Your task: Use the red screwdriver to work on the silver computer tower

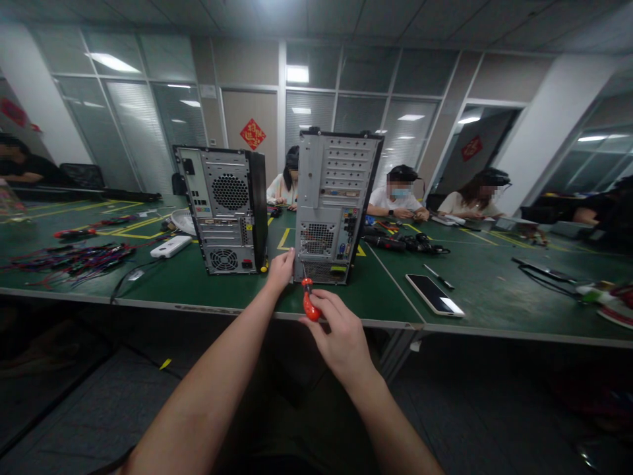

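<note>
Upright on the green table, a grey computer tower [312, 178] stands with its back panel towards me. My left hand [281, 269] is closed against its lower left edge, with most of the fingers hidden. An orange-red and black screwdriver [310, 305] is gripped by the handle in my right hand [341, 324], between thumb and fingers. Its shaft points up at the lower left part of the back panel; whether the tip sits in a screw is too small to tell. A second computer tower [205, 188] with a black side stands to the left.
On the left of the table [380, 297] lie a heap of thin cables [74, 260], another red-black tool [74, 233] and a white power strip [171, 247]. A phone [434, 295] and a pen-like stick [439, 277] lie right. Black cables [410, 241] and seated people are beyond.
</note>
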Demonstrator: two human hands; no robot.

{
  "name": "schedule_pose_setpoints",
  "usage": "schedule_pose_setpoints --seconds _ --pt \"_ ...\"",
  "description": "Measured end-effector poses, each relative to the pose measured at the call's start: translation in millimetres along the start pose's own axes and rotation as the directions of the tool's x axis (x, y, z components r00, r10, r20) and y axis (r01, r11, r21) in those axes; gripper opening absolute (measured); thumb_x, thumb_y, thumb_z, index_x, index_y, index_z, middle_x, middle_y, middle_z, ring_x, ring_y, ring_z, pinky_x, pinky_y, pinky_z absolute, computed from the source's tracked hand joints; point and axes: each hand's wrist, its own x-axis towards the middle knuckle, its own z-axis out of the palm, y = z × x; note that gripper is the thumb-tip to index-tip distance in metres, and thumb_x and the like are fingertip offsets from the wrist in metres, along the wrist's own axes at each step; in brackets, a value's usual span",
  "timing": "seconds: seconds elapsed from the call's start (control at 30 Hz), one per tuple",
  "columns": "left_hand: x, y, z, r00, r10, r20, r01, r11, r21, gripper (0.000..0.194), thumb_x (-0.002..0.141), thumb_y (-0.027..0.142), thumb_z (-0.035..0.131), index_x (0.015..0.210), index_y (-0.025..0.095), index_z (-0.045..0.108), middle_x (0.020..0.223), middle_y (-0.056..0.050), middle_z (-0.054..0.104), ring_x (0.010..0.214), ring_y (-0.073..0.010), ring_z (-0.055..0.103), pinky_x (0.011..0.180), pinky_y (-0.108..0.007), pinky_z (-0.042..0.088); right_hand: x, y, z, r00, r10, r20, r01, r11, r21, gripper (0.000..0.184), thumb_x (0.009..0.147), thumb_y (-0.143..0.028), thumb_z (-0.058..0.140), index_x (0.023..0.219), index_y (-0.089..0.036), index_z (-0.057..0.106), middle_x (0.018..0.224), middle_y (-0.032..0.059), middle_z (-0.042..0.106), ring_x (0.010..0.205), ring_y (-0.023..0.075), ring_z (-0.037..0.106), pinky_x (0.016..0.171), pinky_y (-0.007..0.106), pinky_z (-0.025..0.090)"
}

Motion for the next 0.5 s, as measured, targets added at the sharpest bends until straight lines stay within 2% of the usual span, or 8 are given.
schedule_pose_setpoints --seconds 0.07,0.13,0.3,0.4,0.5 --pt "0.0 0.2 0.0 1.0 -0.002 0.005 0.002 1.0 -0.003 0.067 0.096 0.074 0.036 0.065 0.02 0.059 0.058 -0.002 0.058 0.059 -0.0175 0.058 0.056 -0.027 0.046 0.1 0.9 0.4 1.0 0.02 -0.016 -0.02 1.0 0.018 0.029 0.096 -0.022 0.073 0.125 -0.021 0.071 0.127 0.0134 0.072 0.114 0.0264 0.072 0.1 0.041 0.062" --pt "-0.2 1.6 -0.3 1.0 0.003 0.007 -0.003 1.0 0.01 0.067 0.096 0.074 0.036 0.065 0.02 0.059 0.057 -0.002 0.058 0.059 -0.0175 0.058 0.056 -0.027 0.045 1.0 0.6 -0.5 1.0 -0.007 -0.008 0.007 1.0 0.018 0.03 0.097 -0.019 0.069 0.127 -0.021 0.07 0.129 0.0132 0.071 0.117 0.026 0.071 0.102 0.041 0.061" --pt "-0.2 4.2 -1.2 1.0 0.017 -0.003 -0.017 0.998 0.064 0.065 0.097 0.072 0.034 0.061 0.021 0.053 0.054 -0.002 0.054 0.057 -0.017 0.055 0.055 -0.027 0.041 3.0 -2.5 -3.1 0.991 -0.098 0.087 0.103 0.993 -0.064 0.038 0.101 -0.008 0.054 0.132 -0.022 0.069 0.137 0.011 0.071 0.117 0.0259 0.07 0.103 0.044 0.06" --pt "0.9 1.4 -0.5 1.0 0.015 -0.005 -0.014 0.998 0.056 0.065 0.097 0.072 0.034 0.063 0.021 0.055 0.056 -0.002 0.055 0.059 -0.0173 0.056 0.056 -0.027 0.042 2.0 -1.1 -1.4 0.997 -0.068 0.031 0.069 0.997 -0.035 0.034 0.098 -0.01 0.062 0.13 -0.019 0.069 0.134 0.0135 0.071 0.12 0.0269 0.069 0.106 0.044 0.059" --pt "1.9 -2.0 0.4 1.0 0.001 -0.007 -0.001 1.0 0.03 0.065 0.096 0.073 0.036 0.065 0.02 0.058 0.058 -0.002 0.057 0.061 -0.018 0.058 0.058 -0.027 0.044 1.1 1.3 0.2 1.0 -0.001 -0.017 0.001 1.0 0.013 0.029 0.095 -0.02 0.073 0.124 -0.02 0.07 0.127 0.0137 0.072 0.117 0.0274 0.071 0.103 0.042 0.061"
